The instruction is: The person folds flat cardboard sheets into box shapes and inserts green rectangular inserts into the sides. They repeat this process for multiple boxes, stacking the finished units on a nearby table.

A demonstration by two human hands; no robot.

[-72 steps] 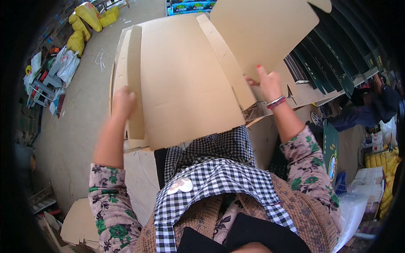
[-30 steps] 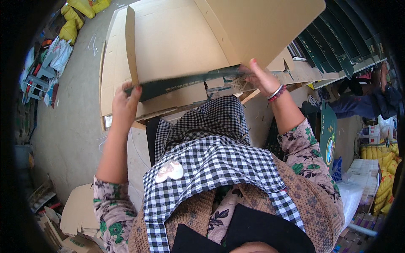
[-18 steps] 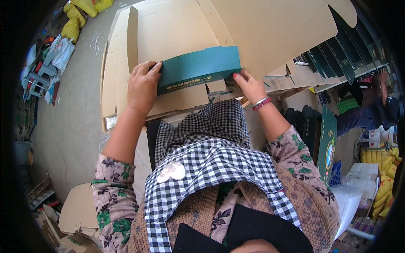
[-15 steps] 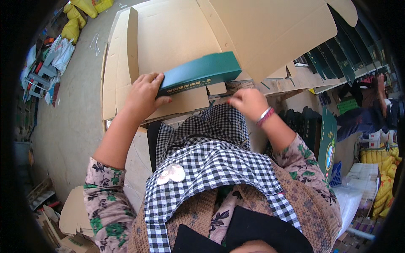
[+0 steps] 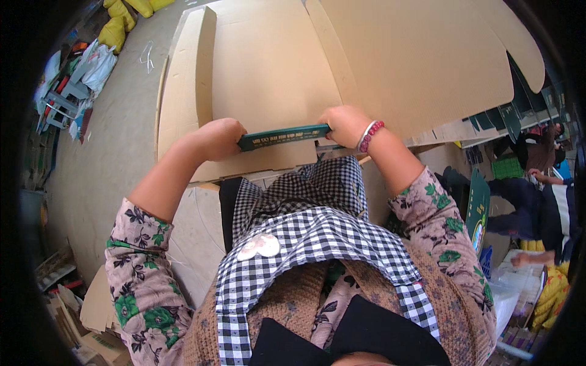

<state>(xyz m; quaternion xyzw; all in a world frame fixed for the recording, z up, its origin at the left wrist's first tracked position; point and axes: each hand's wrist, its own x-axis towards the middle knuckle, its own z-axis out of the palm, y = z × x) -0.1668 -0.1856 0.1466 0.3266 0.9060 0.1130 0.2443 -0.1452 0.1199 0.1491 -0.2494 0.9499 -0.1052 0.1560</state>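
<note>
A flat dark green box [image 5: 282, 136] lies edge-on across a large sheet of brown cardboard [image 5: 268, 67] in front of me. My left hand [image 5: 218, 138] is closed on the box's left end. My right hand [image 5: 343, 125], with a red bead bracelet at the wrist, is closed on its right end. Both hands press the box down against the cardboard, just above my checked apron [image 5: 305, 226].
More cardboard sheets [image 5: 421, 55] fan out to the upper right. Stacks of dark green flat boxes [image 5: 516, 116] sit at the right, where another person [image 5: 549, 183] is at work. Yellow sacks [image 5: 128, 18] and clutter lie on the concrete floor [image 5: 116, 140] at the upper left.
The green box has gone from tilted with its top face showing to flat and edge-on. Both hands have closed onto its ends, the right hand moving up from my lap.
</note>
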